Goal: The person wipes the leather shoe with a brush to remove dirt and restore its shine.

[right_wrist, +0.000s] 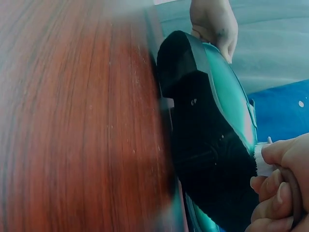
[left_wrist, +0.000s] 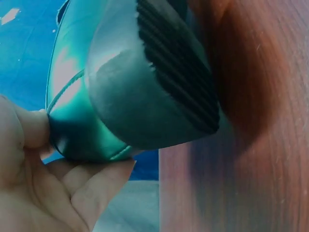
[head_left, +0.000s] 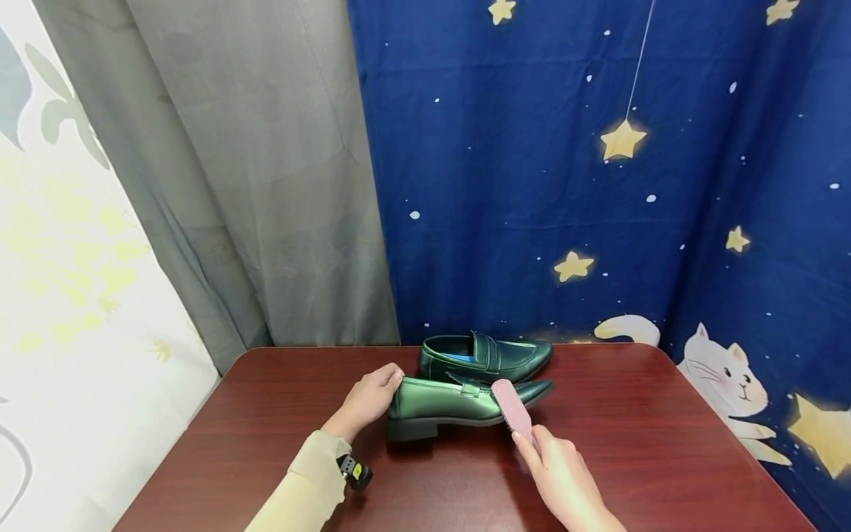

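A shiny green loafer point(head_left: 442, 399) with a dark sole is tilted on its side, its toe to the right. My left hand point(head_left: 372, 395) grips it at the heel; in the left wrist view the thumb and fingers pinch the back of the heel point(left_wrist: 87, 125), whose ridged underside shows. My right hand point(head_left: 561, 469) holds a pink brush point(head_left: 510, 405) by its handle. The brush lies across the front part of the loafer, and its white bristles point(right_wrist: 262, 159) meet the upper in the right wrist view. Behind stands a second green loafer point(head_left: 518, 358), upright.
The reddish-brown wooden table point(head_left: 266, 414) has rounded far corners. A grey curtain point(head_left: 279, 185) and a blue curtain point(head_left: 499, 185) with stars hang right behind its far edge. A black band point(head_left: 355, 473) is worn on the left wrist.
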`<move>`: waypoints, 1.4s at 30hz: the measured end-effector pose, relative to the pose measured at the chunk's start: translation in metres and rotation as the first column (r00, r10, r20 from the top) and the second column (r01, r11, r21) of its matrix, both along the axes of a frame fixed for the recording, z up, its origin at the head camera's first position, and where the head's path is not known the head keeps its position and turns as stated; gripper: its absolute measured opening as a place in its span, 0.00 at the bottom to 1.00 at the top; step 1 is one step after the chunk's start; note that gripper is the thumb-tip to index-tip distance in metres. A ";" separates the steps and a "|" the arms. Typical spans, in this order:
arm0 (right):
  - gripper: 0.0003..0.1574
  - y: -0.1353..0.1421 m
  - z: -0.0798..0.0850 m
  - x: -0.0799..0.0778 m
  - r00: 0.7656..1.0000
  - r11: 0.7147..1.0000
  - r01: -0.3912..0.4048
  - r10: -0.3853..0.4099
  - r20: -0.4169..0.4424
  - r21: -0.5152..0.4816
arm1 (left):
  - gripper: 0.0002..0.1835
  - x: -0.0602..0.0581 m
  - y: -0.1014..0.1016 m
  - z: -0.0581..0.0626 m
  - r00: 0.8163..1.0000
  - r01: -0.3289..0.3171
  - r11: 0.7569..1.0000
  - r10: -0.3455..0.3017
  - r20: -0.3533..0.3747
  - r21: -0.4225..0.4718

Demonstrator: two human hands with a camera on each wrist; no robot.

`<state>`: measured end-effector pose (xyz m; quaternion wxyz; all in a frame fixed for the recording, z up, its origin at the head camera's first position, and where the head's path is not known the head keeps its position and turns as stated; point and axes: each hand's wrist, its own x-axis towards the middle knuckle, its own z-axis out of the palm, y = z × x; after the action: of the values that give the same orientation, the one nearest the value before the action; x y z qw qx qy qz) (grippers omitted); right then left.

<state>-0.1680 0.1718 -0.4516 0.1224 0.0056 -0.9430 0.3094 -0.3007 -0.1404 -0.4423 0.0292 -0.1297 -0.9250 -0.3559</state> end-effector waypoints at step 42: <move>0.18 -0.050 -0.007 -0.023 0.988 0.992 -0.049 0.065 -0.139 0.119 | 0.65 0.023 0.017 -0.025 0.979 0.163 0.956 -0.187 0.080 0.246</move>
<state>-0.1905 0.1218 -0.4589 0.1802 0.0618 -0.9475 0.2568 -0.2775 -0.1230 -0.4674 -0.0345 -0.1882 -0.8608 -0.4716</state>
